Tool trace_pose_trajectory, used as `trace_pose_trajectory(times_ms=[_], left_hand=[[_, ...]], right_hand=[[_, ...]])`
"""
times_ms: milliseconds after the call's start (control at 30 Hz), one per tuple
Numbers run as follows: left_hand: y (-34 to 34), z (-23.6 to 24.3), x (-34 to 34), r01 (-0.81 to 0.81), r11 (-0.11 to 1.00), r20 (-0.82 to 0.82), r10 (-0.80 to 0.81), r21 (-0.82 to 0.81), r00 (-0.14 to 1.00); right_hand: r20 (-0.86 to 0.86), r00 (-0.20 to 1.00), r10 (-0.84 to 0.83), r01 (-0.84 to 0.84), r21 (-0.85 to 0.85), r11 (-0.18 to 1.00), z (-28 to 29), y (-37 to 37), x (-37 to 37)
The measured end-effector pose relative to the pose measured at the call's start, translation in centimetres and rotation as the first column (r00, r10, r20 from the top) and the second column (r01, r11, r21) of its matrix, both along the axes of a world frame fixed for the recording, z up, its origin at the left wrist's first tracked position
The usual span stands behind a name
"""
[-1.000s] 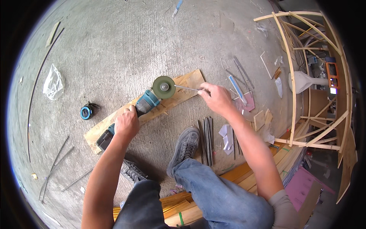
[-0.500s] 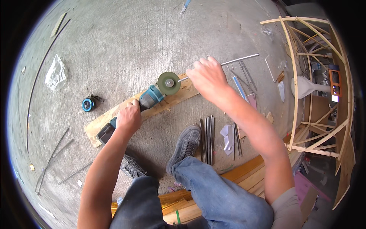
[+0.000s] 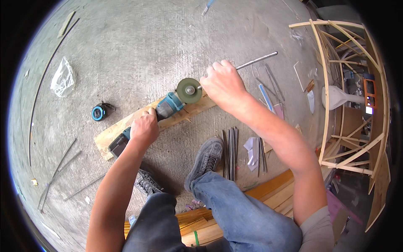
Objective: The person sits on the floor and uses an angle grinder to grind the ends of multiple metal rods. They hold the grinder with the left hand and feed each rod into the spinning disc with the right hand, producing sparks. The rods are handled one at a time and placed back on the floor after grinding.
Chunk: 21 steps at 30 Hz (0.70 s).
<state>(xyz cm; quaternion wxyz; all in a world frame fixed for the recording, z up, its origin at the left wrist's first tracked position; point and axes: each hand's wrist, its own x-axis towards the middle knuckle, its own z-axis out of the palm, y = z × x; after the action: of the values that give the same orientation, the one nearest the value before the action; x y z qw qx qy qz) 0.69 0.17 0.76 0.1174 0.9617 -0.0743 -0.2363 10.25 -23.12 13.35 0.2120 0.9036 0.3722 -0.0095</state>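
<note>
My left hand (image 3: 145,126) is wrapped round the body of a teal and black cordless angle grinder (image 3: 168,105). Its green cutting disc (image 3: 189,90) faces up, above a wooden board (image 3: 199,106) on the floor. In my closed right hand (image 3: 224,82) is a thin metal rod (image 3: 258,60); its long end sticks out to the right and its short end meets the disc's right edge or lies very close to it. Whether they touch I cannot tell. Several metal rods (image 3: 230,153) lie bundled by my right shoe (image 3: 205,161).
A blue tape measure (image 3: 99,112) and a clear plastic bag (image 3: 63,77) lie on the concrete floor at the left. Long thin rods (image 3: 58,168) are scattered there too. A wooden frame (image 3: 323,92) stands at the right, with timber planks (image 3: 273,191) near my legs.
My right hand has shifted slightly left with the rod, bringing its short end closer to the disc. The rod's far end has moved left and up. The grinder stays nearly in place.
</note>
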Motion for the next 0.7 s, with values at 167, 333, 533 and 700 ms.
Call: trace_pose_trajectory(times_ms=[167,333,533,700], left_hand=[[0.1,-0.5,0.0,-0.013,1.0,-0.041,0.014,0.014,0.999],[-0.3,-0.6,0.1,-0.017,0.999,-0.028,0.018,0.036,0.999],[-0.9,-0.9,0.1,-0.001,1.0,0.015,0.001,0.014,1.0],[0.3,-1.4,-0.4,0.031,0.999,0.102,-0.032,0.013,0.994]], right_hand=[[-0.194,0.892,-0.407,0.446,0.248,0.86,-0.2,-5.5,-0.8],[-0.503,0.438,-0.745,0.889,0.365,0.276,-8.5,-20.0,-12.5],[-0.585,0.133,-0.8,0.938,0.335,-0.089,-15.5,-28.6,-30.8],[-0.324,0.269,-0.907,0.931,0.33,0.157,-15.1,-23.7,-29.3]])
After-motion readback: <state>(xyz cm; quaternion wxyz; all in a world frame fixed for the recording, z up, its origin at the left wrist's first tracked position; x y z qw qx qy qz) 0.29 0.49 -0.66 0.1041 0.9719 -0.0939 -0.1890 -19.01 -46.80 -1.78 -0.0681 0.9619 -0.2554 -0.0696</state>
